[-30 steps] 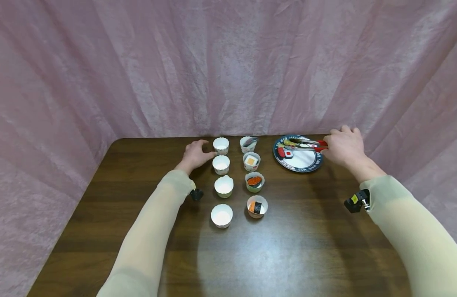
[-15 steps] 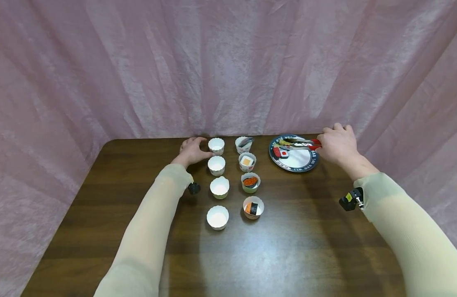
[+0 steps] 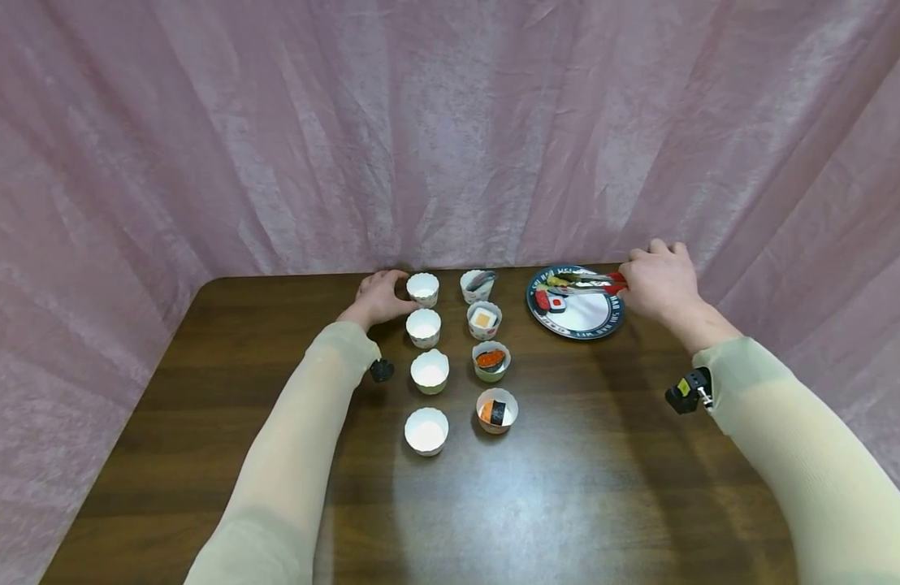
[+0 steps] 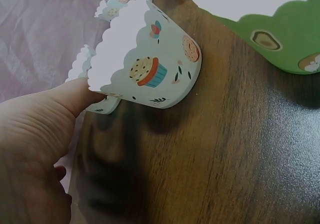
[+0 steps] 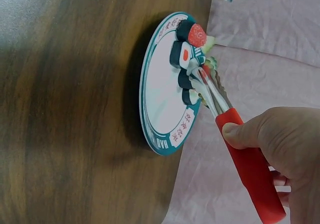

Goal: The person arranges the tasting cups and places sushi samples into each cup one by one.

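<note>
My left hand (image 3: pixel 381 299) is at the farthest white paper baking cup (image 3: pixel 423 288) of the left row. Its thumb and forefinger bracket that cup's left side; in the left wrist view the thumb passes behind a nearer cup with a cupcake print (image 4: pixel 155 69). My right hand (image 3: pixel 664 280) grips red-handled metal tongs (image 5: pixel 245 159), thumb on top of the handle. The tongs' tips are among sushi-shaped pieces on a blue-rimmed white plate (image 3: pixel 585 325). A roll with a red centre (image 5: pixel 181 55) and a red-topped piece (image 5: pixel 192 33) lie there too.
The left row's other cups, including a green one (image 3: pixel 430 372), hold nothing visible. In the right row, cups hold a grey-topped piece (image 3: pixel 481 280), a yellow-and-white piece (image 3: pixel 483 318), an orange roe piece (image 3: pixel 491 359) and an orange-and-black piece (image 3: pixel 494 412). A pink curtain (image 3: pixel 450 146) hangs behind.
My left hand has come closer to the farthest left cup. The right hand and tongs stay at the plate. The whole head view has shifted slightly.
</note>
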{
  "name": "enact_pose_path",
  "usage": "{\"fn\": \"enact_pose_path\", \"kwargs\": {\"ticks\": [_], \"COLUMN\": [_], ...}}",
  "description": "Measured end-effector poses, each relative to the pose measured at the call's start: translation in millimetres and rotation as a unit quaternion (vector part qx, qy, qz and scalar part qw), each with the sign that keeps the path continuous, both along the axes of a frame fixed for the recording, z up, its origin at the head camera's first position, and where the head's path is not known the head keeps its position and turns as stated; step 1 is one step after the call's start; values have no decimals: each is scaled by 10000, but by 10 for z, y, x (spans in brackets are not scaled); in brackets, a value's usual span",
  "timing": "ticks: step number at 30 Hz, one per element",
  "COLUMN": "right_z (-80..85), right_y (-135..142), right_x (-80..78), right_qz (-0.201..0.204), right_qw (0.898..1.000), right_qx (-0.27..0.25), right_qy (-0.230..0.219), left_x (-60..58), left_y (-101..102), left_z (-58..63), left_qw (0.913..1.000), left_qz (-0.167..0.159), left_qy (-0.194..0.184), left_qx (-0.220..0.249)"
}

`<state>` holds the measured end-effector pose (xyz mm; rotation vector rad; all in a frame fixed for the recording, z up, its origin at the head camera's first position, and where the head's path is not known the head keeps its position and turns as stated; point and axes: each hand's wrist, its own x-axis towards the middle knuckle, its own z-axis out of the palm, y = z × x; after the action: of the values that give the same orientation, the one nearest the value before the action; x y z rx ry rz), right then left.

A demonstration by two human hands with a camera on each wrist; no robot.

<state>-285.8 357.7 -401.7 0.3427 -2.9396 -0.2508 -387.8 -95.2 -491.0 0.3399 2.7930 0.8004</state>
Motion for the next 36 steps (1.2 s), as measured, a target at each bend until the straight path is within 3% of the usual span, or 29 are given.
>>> {"fn": "enact_pose_path", "kwargs": {"ticks": [18,36], "right_z": [-40,-35], "right_y": [-5,-104], "right_x": [28,37], "right_qz": [-54,-101], "right_qw": [9999,9998], "right_qx": [-47,-45], "right_qy": [93,177], "left_x": [-48,-52], "left_y": [50,-27], "left_z": [-71,-94], "left_qw": [10000,9999], "left_qz": [1,82], "left_qy": [-61,-4], "left_qx": [37,72]}}
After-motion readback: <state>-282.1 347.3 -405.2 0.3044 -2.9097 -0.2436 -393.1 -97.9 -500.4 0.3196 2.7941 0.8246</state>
